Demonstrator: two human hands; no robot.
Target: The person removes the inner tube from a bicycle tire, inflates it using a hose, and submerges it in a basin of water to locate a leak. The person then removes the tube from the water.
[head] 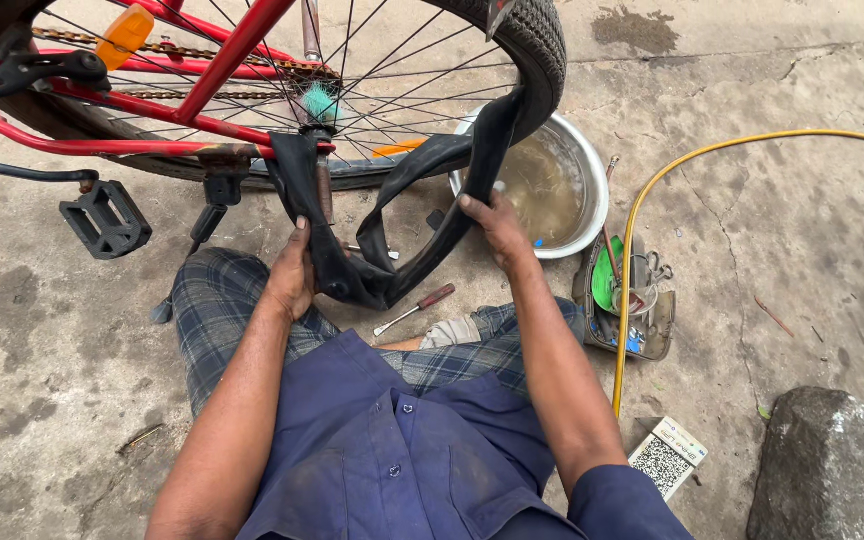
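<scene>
- Black rubber inner tube (407,215) hangs pulled out of the red bicycle's rear tyre (537,50), already freed.
- Left hand (292,275) and right hand (492,225) each clasp the tube, stretching a loop.
- Steel basin of water (582,175) sits just behind; dunking seemingly remains.
- Screwdriver (414,310) lies on the concrete floor (802,250).

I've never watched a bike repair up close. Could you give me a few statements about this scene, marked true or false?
1. Both hands grip the black inner tube. True: left hand, right hand.
2. The metal basin is dry. False: it holds murky water.
3. The bicycle frame is blue. False: it is red.
4. A yellow hose lies on the concrete. True.
5. The screwdriver is in the right hand. False: it lies on the ground.
</scene>
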